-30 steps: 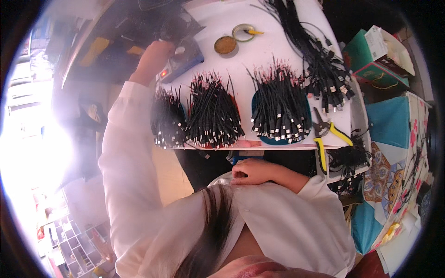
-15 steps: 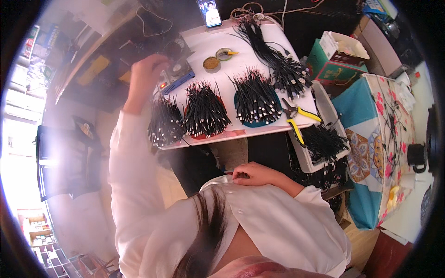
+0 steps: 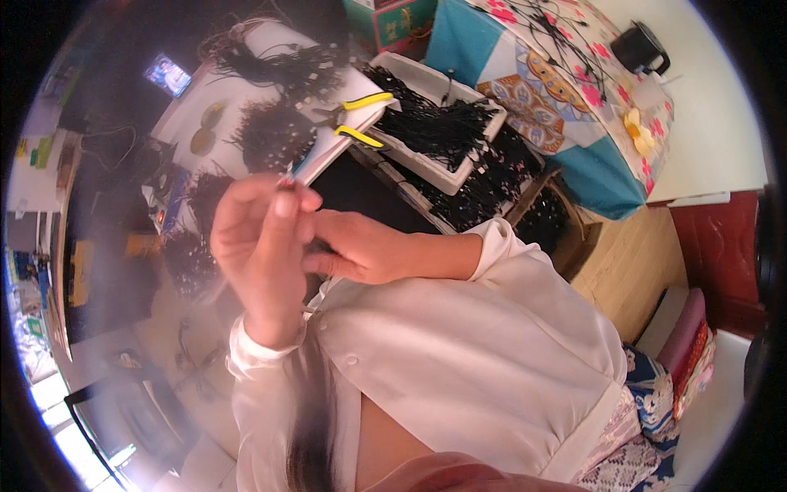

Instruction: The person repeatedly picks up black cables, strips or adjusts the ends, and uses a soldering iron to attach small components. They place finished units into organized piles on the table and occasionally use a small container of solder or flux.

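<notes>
A pale wood-plank floor (image 3: 631,275) spreads out at three o'clock from the hands. Round at two o'clock a table is draped in a smooth patterned cloth (image 3: 545,123) with pink flowers, round medallions and a teal border, and a rounded black vessel (image 3: 639,47) with a handle stands on it.

Nearer, also at two o'clock, a white box (image 3: 484,160) with thick walls and rounded corners holds a tangle of thin, matt black cables (image 3: 430,123). At one o'clock, pliers (image 3: 369,100) with curved, glossy yellow grips lie by the corner of the white worktable (image 3: 361,84). More dark cables (image 3: 275,135) are bunched at twelve o'clock, their pale ends showing as specks; at eleven o'clock are two round, shallow tins (image 3: 204,141), and beyond them a lit phone (image 3: 167,75).

The left hand (image 3: 266,234) is raised before the white, softly creased shirt (image 3: 459,344), its thumb and forefinger closed in a pinch. At their tips is a small reddish piece (image 3: 286,182), too blurred to identify. Just beside, at three o'clock, the right hand (image 3: 361,246) has its forefinger and thumb bent, with a dark gap between; their tips pass behind the left hand, so I cannot tell whether they grip anything.
</notes>
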`<action>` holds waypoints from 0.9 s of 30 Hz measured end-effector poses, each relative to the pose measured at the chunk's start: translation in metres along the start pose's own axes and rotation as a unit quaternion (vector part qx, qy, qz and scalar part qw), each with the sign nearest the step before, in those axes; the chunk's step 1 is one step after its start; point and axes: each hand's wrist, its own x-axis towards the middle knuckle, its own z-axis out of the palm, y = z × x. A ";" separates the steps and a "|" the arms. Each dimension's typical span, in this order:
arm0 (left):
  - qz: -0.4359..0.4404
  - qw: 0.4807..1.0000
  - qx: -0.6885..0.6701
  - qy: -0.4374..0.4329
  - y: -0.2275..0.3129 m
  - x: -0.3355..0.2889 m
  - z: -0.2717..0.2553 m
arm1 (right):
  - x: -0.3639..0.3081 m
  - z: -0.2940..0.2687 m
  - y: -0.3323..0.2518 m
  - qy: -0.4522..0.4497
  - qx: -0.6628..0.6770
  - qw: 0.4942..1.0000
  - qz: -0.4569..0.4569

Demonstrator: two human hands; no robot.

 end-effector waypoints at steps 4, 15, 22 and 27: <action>-0.029 0.998 -0.002 -0.057 -0.028 0.019 0.013 | -0.031 -0.052 -0.009 0.066 0.006 0.976 0.208; -0.387 0.901 0.092 -0.171 -0.061 -0.009 -0.073 | 0.007 -0.228 0.108 0.404 0.049 0.899 0.163; -0.367 0.928 0.064 -0.002 -0.041 -0.036 -0.114 | 0.025 -0.213 0.375 0.160 -0.437 0.831 0.303; -0.329 0.942 0.060 0.039 -0.026 -0.049 -0.134 | -0.004 -0.215 0.460 0.034 -0.470 0.798 0.375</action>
